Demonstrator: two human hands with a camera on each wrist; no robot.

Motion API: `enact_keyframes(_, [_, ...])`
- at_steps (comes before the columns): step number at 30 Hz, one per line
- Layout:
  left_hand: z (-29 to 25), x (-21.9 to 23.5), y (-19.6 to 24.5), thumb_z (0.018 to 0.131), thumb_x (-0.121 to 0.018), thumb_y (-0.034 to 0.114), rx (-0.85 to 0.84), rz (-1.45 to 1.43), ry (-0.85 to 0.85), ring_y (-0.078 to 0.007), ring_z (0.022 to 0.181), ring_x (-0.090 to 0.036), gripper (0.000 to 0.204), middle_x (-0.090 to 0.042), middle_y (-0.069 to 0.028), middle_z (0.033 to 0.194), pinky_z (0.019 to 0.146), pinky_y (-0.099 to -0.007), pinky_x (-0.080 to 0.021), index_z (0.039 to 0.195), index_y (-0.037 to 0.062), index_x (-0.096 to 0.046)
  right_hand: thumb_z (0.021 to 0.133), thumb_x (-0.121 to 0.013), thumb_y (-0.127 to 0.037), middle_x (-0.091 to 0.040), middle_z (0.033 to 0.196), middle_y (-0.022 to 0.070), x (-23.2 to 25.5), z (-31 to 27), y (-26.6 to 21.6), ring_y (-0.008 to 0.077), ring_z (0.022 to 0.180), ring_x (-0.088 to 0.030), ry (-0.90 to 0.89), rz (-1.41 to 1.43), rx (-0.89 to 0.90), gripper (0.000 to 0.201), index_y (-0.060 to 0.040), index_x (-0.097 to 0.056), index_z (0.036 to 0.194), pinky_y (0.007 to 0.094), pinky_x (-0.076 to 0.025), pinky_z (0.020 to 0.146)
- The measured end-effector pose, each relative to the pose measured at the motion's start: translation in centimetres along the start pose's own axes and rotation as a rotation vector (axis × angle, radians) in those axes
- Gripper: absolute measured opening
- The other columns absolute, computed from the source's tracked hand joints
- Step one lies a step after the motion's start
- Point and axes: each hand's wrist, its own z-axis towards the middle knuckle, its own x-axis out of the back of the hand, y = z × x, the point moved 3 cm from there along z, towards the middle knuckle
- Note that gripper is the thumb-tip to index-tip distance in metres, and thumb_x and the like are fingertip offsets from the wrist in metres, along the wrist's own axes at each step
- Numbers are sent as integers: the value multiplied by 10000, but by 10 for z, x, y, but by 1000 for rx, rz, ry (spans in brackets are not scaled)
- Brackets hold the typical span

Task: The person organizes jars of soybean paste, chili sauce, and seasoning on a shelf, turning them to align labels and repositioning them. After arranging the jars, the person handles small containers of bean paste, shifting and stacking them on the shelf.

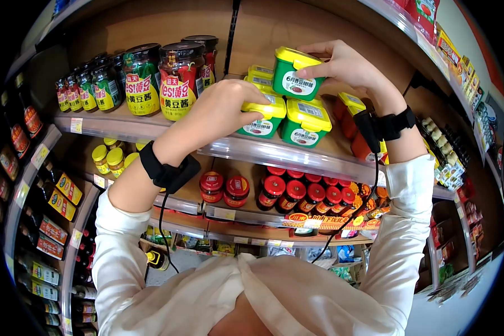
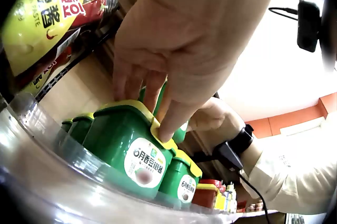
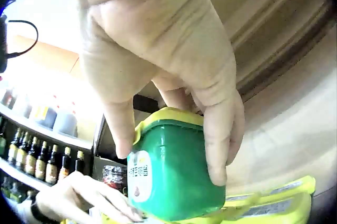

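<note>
My right hand (image 1: 347, 66) grips a green tub with a yellow lid (image 3: 176, 171), thumb on its front and fingers round its far side. That tub is level, just above the back of the front tubs. My left hand (image 1: 210, 115) rests over the front left tub (image 2: 126, 139), its thumb on the lid's front edge and its fingers reaching over the top to the far side. Beside it on the right stands another front tub (image 1: 306, 124) of the same kind. More yellow-lidded tubs (image 1: 261, 73) stand behind, partly covered by the hands.
Large soybean paste jars (image 1: 180, 78) stand left of the tubs, with smaller jars (image 1: 103, 87) further left. A clear shelf lip (image 1: 263, 154) runs along the front. Red-lidded jars (image 1: 294, 190) fill the shelf below. Orange-red tubs (image 1: 350, 106) are to the right.
</note>
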Motion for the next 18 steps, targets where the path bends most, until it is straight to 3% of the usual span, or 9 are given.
enact_keyframes(7, [-2,-2,0,780,-757,49,-44,-49,41,-298,955,-678,259,-717,-138,1042,861,-370,-535,1035,8,-736,746,-848,-262,-694,1099,173,-13,-10,4,226,935,-681,17,-28,30,652,76,-619,1255,326,-567,793])
enact_keyframes(9, [-1,-2,0,786,-755,48,-27,-68,30,-294,936,-684,258,-718,-142,1038,838,-363,-543,1038,1,-733,787,-832,-208,-644,1193,157,-17,-9,5,208,1019,-645,-14,-50,-15,684,42,-543,1355,310,-568,811])
enact_keyframes(13, [-1,-1,0,793,-764,64,-29,-75,28,-283,919,-693,266,-718,-155,1040,825,-349,-545,1045,-11,-726,789,-831,-216,-641,1201,149,-19,-12,0,202,1001,-647,6,-68,-2,685,32,-545,1360,308,-562,794])
enact_keyframes(15, [-1,-1,-1,809,-768,97,152,-89,-8,-252,920,-701,285,-719,-170,1060,826,-342,-542,1064,-19,-719,785,-834,-221,-641,1204,140,-19,-15,-3,193,1013,-639,-3,-106,-5,681,32,-553,1353,316,-556,802])
enact_keyframes(18, [0,-6,-2,837,-756,138,197,-168,66,-239,988,-695,373,-706,-188,1122,867,-333,-532,1154,-40,-676,781,-835,-221,-616,1256,148,-21,-16,1,199,1061,-625,-22,-16,-4,724,28,-520,1384,313,-547,846])
